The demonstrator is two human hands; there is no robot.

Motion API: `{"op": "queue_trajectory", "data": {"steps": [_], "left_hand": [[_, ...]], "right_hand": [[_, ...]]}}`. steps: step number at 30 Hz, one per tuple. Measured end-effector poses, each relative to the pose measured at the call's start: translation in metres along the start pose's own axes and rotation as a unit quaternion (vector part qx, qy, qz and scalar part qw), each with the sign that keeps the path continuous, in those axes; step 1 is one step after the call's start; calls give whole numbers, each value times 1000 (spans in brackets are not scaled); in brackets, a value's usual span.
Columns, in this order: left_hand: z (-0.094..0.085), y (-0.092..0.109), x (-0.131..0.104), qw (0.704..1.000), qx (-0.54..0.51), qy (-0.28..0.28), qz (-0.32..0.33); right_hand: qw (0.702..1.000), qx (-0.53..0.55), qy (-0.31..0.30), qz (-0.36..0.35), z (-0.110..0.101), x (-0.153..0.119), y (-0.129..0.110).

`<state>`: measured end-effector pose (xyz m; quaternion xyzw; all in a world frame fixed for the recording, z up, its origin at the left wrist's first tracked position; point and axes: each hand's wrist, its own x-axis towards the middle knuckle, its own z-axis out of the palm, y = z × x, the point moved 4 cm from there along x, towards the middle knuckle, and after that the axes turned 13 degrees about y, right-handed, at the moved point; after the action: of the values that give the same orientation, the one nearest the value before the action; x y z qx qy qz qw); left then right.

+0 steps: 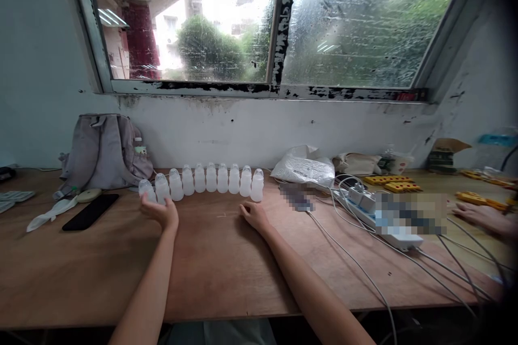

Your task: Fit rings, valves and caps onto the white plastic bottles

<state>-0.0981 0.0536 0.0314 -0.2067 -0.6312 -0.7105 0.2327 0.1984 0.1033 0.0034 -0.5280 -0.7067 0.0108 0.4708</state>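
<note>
Several frosted white bottles (pixel 211 179) with clear domed caps stand upright side by side in a gently curved row on the wooden table. At the row's left end my left hand (pixel 162 213) has its thumb and fingers apart around the front of the leftmost bottle (pixel 147 191), which leans slightly; whether it grips the bottle is unclear. My right hand (pixel 254 214) rests on the table just in front of the rightmost bottle (pixel 257 185), fingers curled in, and what they hold, if anything, is hidden.
A black phone (pixel 91 212), a white strap-like item (pixel 52 214) and a grey backpack (pixel 103 151) lie left. Right are a silvery bag (pixel 304 168), a power strip (pixel 399 238) with cables, yellow pieces (pixel 399 184) and another person's hand (pixel 481 218).
</note>
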Motion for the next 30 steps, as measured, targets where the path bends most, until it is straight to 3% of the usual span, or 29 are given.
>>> {"op": "queue_trajectory", "data": {"steps": [3, 6, 10, 14, 19, 21, 25, 28, 30], "left_hand": [[0, -34, 16, 993, 61, 34, -98], [8, -57, 23, 987, 74, 10, -139], [20, -70, 27, 984, 87, -43, -149], [20, -70, 26, 984, 93, -61, -138], [5, -41, 26, 998, 54, 7, -28], [3, -24, 22, 998, 24, -8, 50], [7, 8, -6, 968, -56, -135, 206], [10, 30, -41, 912, -97, -256, 304], [8, 43, -63, 873, -112, -313, 358]], "right_hand": [[1000, -3, -5, -1, 0, 1, 2], [1000, -6, -8, -2, 1, 1, 4], [1000, -8, -12, -5, 2, 1, 4], [1000, -11, -11, -3, 2, 2, 3], [1000, -9, -7, 3, 0, 2, 2], [1000, -5, -2, 5, -1, 2, 1], [997, 59, 32, 34, -5, 3, -3], [978, 174, 36, 111, -1, 1, -8], [949, 260, 13, 179, 6, -3, -12]]}}
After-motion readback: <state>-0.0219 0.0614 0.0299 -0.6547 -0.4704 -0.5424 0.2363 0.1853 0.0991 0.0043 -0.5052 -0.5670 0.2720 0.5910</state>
